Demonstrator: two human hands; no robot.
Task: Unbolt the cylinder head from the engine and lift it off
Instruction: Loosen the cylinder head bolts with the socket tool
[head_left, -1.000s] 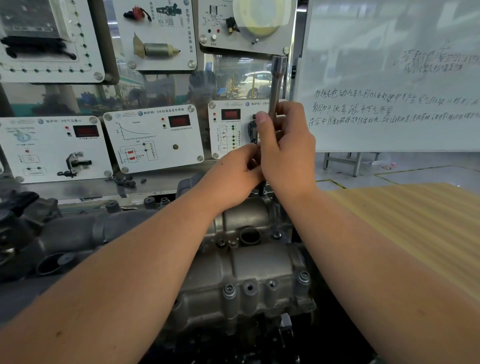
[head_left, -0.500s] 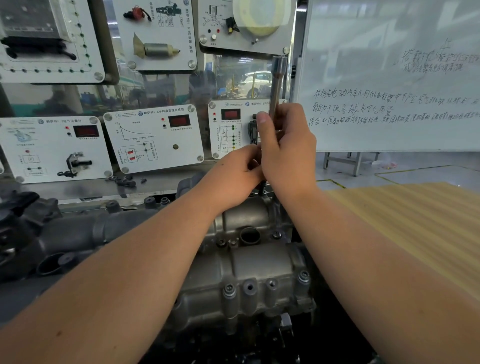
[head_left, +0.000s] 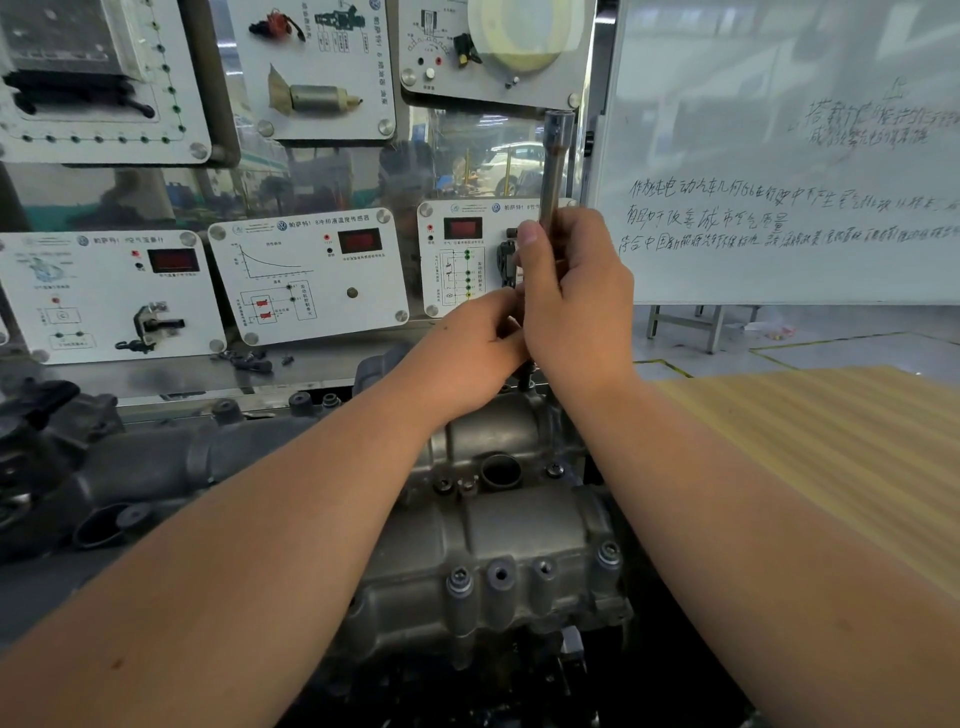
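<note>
The cylinder head (head_left: 498, 525) sits on the engine, low in the middle of the view, its bolts (head_left: 460, 578) along the near edge. Above its far end, the right hand (head_left: 574, 306) is curled tight round an upright socket wrench (head_left: 555, 161). The left hand (head_left: 467, 353), just beside it, curls its fingers at the tool's lower part; what they grip is hidden. Behind the cylinder head stand the instrument panels (head_left: 306, 275).

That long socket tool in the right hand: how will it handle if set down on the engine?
Socket tool looks like solid metal: probably stiff, heavy for its width. Round and smooth, so apt to roll off the uneven cylinder head. Right hand grips it upright; released, it likely tips.
</note>
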